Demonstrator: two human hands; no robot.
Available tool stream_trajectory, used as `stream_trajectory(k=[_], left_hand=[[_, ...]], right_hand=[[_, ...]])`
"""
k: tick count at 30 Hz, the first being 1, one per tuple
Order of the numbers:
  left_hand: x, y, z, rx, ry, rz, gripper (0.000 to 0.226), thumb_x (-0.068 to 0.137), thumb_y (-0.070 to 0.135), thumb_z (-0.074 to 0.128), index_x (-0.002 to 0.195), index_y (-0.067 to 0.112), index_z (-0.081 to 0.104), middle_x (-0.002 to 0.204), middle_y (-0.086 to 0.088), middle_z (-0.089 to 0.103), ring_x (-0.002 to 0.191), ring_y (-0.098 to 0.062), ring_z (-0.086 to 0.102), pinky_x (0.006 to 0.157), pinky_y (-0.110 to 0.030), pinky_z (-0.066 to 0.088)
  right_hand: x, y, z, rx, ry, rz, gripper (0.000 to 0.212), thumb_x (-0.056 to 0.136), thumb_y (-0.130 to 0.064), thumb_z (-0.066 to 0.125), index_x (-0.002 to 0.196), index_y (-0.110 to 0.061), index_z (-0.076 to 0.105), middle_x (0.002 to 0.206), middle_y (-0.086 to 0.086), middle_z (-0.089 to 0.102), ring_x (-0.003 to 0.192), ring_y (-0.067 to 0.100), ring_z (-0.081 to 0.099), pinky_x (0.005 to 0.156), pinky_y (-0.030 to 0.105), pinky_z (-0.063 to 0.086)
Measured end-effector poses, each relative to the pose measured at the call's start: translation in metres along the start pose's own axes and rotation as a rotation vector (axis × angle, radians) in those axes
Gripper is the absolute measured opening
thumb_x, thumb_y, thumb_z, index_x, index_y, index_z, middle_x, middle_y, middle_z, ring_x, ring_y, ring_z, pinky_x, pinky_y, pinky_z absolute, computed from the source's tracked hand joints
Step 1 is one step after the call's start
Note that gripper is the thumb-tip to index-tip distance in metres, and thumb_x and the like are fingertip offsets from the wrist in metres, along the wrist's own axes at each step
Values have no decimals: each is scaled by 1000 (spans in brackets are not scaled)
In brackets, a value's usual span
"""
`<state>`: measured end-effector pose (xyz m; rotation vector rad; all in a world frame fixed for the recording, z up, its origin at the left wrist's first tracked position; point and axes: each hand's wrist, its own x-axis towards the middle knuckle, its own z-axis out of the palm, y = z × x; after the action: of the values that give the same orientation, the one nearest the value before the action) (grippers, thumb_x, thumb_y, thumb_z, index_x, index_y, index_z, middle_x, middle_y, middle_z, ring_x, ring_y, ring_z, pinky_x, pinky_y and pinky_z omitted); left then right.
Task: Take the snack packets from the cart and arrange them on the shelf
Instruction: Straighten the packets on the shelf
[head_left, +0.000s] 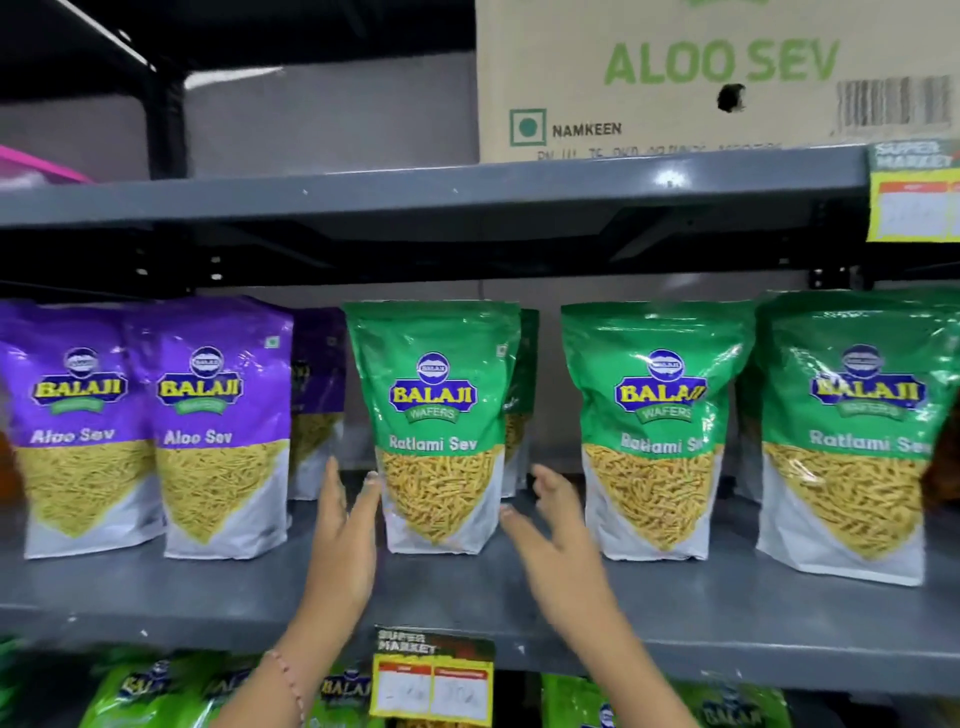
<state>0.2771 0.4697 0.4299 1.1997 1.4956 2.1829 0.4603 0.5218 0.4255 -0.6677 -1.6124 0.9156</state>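
Observation:
A green Ratlami Sev packet (439, 426) stands upright in the middle of the grey shelf (467, 597). My left hand (345, 535) is open just left of its lower part, a fingertip at its edge. My right hand (553, 535) is open just right of it, fingers spread, apart from the packet. Two more green Ratlami Sev packets (657, 431) (852, 436) stand further right. Purple Aloo Sev packets (223, 426) (78, 426) stand on the left. The cart is out of view.
Another shelf board (415, 192) runs overhead with a cardboard Aloo Sev carton (717, 73) on it. Price tags (434, 675) (914, 197) hang on the shelf edges. More green packets (156, 691) fill the shelf below.

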Motion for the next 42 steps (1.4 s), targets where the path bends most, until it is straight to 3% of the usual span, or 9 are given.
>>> stream_trajectory(k=[6, 9, 18, 28, 33, 35, 37, 40, 42], left_hand=[[35, -44, -18, 56, -328, -237, 77, 67, 77, 56, 131, 33, 53, 146, 11, 46, 124, 1, 46, 116, -33, 25], [19, -27, -10, 209, -428, -140, 60, 82, 70, 43, 137, 48, 39, 133, 34, 44, 125, 8, 39, 109, -26, 25], [15, -14, 4, 222, -573, -162, 63, 83, 64, 42, 143, 50, 26, 144, 27, 41, 134, 2, 35, 111, -24, 23], [11, -4, 8, 256, -602, -164, 63, 93, 50, 41, 149, 37, 17, 146, 27, 32, 128, 9, 31, 101, -14, 21], [14, 3, -28, 266, -290, -31, 71, 88, 57, 46, 149, 40, 13, 154, 24, 18, 145, 0, 18, 116, -23, 16], [24, 9, -64, 212, -21, 120, 64, 92, 44, 48, 148, 39, 17, 152, 27, 17, 142, 6, 17, 111, -12, 14], [38, 12, -103, 160, 180, 184, 61, 95, 35, 46, 149, 32, 17, 155, 22, 17, 140, 6, 17, 103, -2, 15], [69, 1, -157, 125, 231, 75, 60, 96, 33, 46, 149, 24, 20, 156, 7, 27, 137, -4, 29, 105, -19, 22], [87, -10, -183, 117, 190, -85, 64, 95, 36, 48, 149, 19, 20, 151, 7, 32, 136, -11, 33, 108, -30, 26]], right_hand=[[19, 8, 41, -40, -294, 138, 94, 86, -41, 67, 153, -38, 2, 153, -19, 34, 137, 5, 37, 104, 21, 32], [20, 18, 39, -43, -298, 139, 100, 77, -49, 73, 151, -45, 6, 151, -23, 38, 135, 0, 41, 109, 24, 35], [12, 16, 30, -52, -95, 125, 76, 84, -31, 70, 148, -34, 29, 134, -17, 58, 120, 1, 55, 89, 9, 41], [7, 5, 28, -114, -6, 134, 77, 85, -32, 70, 150, -26, 29, 124, -14, 49, 113, 5, 45, 92, 22, 34], [-5, 8, 44, -118, 218, 118, 53, 82, -39, 70, 131, -34, 50, 135, 5, 59, 119, 21, 57, 99, 37, 45], [-16, -2, 67, -106, 299, -9, 35, 83, -33, 70, 116, -36, 59, 118, -3, 68, 114, 20, 62, 88, 22, 49], [-21, -10, 102, -77, 183, -70, 29, 82, -28, 73, 108, -35, 63, 109, -16, 69, 107, 9, 64, 86, 17, 49], [-20, -21, 171, 25, -223, 36, 41, 83, -19, 73, 115, -38, 54, 119, -22, 62, 115, -1, 58, 102, 22, 45], [-13, -26, 209, 26, -396, 73, 45, 86, -19, 70, 112, -47, 46, 114, -35, 52, 108, -18, 53, 89, 1, 40]])
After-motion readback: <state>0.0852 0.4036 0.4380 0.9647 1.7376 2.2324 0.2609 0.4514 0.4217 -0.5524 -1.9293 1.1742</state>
